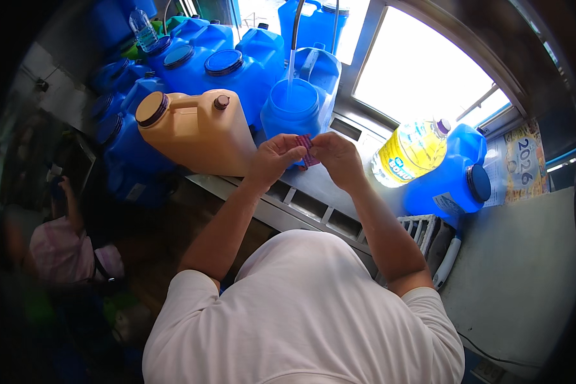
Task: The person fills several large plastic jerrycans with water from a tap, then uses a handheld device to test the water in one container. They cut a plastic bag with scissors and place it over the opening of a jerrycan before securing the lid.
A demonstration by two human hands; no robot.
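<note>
Between both hands, over the metal counter's edge, is a small pink and purple patterned strip [306,150], possibly a packet. My left hand [279,157] pinches its left side, and my right hand [335,156] grips its right side. Just beyond them stands an uncapped blue plastic water jug [293,108]; a stream runs into its wide mouth from a curved metal spout [295,29]. An orange-tan jerrycan [211,139] with its caps on stands left of my hands. To the right is a large clear bottle with a yellow label [405,151].
Several capped blue jugs [187,72] crowd the back left, with a small clear bottle [143,30] on top. Another blue jug [453,177] lies at right beside a calendar [523,161]. Slots [307,204] line the counter's front. At far left is another person [62,249].
</note>
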